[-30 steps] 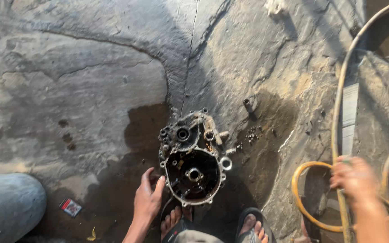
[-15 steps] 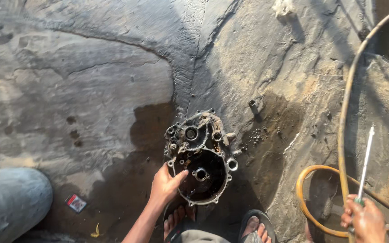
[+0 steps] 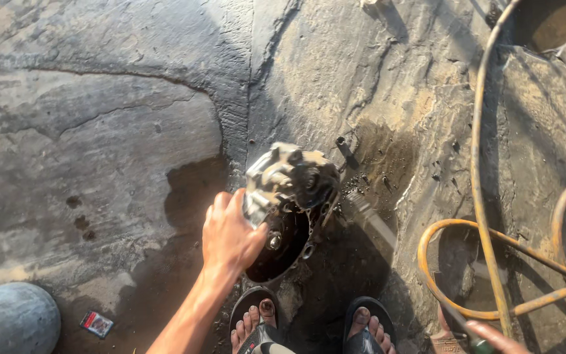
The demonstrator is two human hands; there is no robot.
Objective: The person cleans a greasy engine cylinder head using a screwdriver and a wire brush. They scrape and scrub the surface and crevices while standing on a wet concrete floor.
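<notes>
Head view: left hand [image 3: 229, 235] w/ grip clamped on casing [image 3: 289, 206] rim, tilting it on edge on wet floor [image 3: 132, 118], just ahead of feet [image 3: 309, 328]. Long axis runs near-to-far, open face toward right. Right hand [image 3: 492, 337] at bottom edge by hose [image 3: 479, 196]; grip can't tell.

A small flat red-and-white packet [image 3: 96, 324] lies on the stained ground at lower left, beside a grey drum [image 3: 9, 319].

Grimy metal engine casing [image 3: 289, 210], tilted up on wet ground, dark cavity, seemingly oily
</notes>
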